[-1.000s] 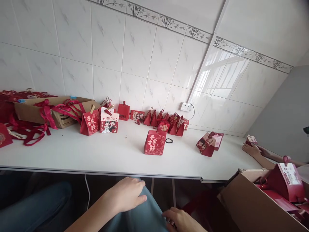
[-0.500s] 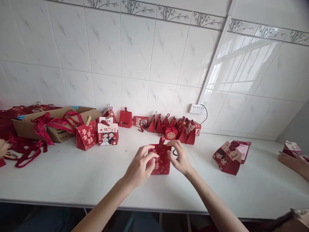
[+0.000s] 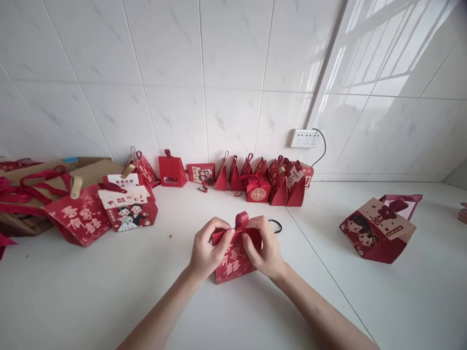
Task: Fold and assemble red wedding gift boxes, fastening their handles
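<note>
Head view: left hand (image 3: 207,250) and right hand (image 3: 263,248) both pinched shut on the top edge of a small red gift box (image 3: 233,260), fingers curled over either side of its red ribbon loop (image 3: 241,219). Box upright on the white worktop (image 3: 109,291), gold characters facing the camera, directly between the two hands.

Just beyond the right hand, a black hair tie (image 3: 276,225) flat on the surface. Farther back, against the tiled wall (image 3: 204,63), a row of red triangular boxes (image 3: 262,177) with a square bowed box (image 3: 258,188) in front. Ahead and left of the left hand, a red box with a cartoon couple (image 3: 128,214), touching a larger red box with gold lettering (image 3: 78,221); behind these, a brown cardboard carton (image 3: 44,180) draped in red ribbons. Well to the right of the right hand, a tilted box with a printed label (image 3: 379,231). White socket strip (image 3: 304,138) on the wall. Fingertips of another person (image 3: 462,214) at the far right edge.
</note>
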### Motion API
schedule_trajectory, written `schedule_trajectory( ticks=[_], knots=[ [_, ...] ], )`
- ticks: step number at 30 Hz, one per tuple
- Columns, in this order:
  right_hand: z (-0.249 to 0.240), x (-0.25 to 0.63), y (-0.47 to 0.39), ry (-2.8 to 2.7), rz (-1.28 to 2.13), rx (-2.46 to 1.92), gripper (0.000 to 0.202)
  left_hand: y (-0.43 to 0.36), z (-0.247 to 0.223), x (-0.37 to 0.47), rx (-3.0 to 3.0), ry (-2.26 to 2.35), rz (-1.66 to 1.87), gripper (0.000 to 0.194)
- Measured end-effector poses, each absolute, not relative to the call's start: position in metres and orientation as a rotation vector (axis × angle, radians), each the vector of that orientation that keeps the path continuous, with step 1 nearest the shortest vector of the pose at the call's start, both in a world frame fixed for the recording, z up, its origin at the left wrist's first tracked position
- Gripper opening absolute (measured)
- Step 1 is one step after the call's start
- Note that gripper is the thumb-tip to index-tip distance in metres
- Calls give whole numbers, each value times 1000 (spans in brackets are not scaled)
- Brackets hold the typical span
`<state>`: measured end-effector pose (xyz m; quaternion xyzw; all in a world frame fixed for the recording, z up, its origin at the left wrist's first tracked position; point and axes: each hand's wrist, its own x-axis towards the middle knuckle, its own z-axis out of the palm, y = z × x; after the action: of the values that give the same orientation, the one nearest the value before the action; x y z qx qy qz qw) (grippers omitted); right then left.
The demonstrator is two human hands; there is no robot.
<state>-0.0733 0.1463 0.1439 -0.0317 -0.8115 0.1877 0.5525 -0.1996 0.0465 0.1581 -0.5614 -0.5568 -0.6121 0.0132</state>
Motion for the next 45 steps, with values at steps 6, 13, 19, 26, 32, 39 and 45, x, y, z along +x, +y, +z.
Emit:
schedule_trajectory(
  ticks=[6, 13, 19, 26, 32, 39, 45],
  knots=[
    [148, -67, 139, -1866, 344, -25, 19, 44, 150, -198, -1765, -1475, -1823, 6],
    [150, -64, 137, -1817, 281, 101, 22, 38, 153, -198, -1911, -1122, -1535, 31],
    [149, -66, 133, -1835, 331, 68, 21, 37, 161, -200, -1927, -1141, -1597, 38],
    [153, -66, 128, -1830, 515, -99, 13, 37, 161, -190, -1807, -1375, -1794, 27],
    [154, -66, 126, -1828, 688, -182, 8, 35, 161, -189, -1819, -1498, -1872, 25],
    [155, -67, 128, -1866, 705, -172, 7, 37, 159, -188, -1771, -1574, -1938, 24],
    [156, -67, 131, -1901, 649, -142, 9, 36, 158, -184, -1701, -1674, -2046, 22]
  ],
)
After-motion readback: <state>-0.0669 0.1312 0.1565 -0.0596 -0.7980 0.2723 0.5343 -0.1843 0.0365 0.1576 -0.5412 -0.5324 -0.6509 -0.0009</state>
